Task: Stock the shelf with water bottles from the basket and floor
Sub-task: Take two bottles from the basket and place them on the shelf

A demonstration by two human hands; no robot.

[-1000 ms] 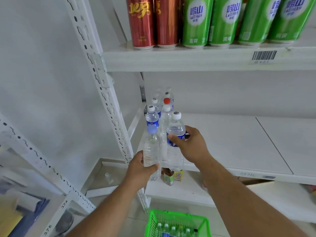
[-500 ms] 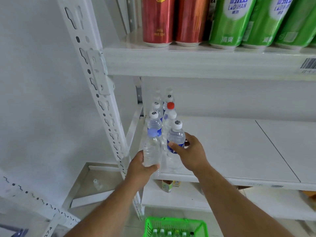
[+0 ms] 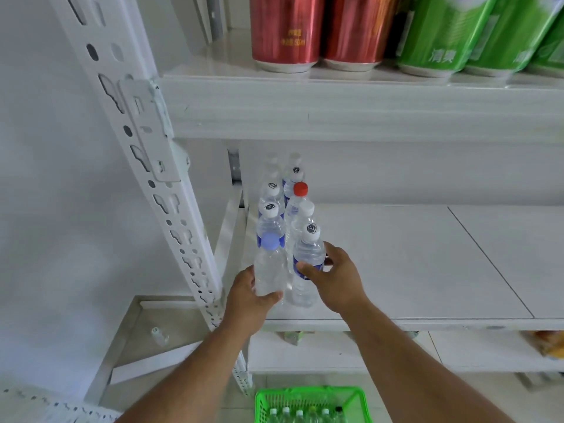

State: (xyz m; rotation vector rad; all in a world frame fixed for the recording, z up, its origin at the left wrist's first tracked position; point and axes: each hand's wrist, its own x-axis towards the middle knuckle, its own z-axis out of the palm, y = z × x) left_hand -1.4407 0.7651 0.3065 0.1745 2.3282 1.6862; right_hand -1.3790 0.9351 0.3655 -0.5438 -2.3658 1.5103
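I am gripping a blue-capped bottle [image 3: 270, 270] with my left hand [image 3: 248, 303], fingers curled round its lower body at the shelf's [image 3: 396, 270] front left corner. My right hand [image 3: 334, 279] is holding a white-capped bottle [image 3: 306, 264] just beside it, thumb across the blue label, its base standing on the shelf. Two rows of bottles [image 3: 285, 193] are lining up behind them toward the back. The green basket [image 3: 311, 403] is sitting on the floor below, with more bottles in it.
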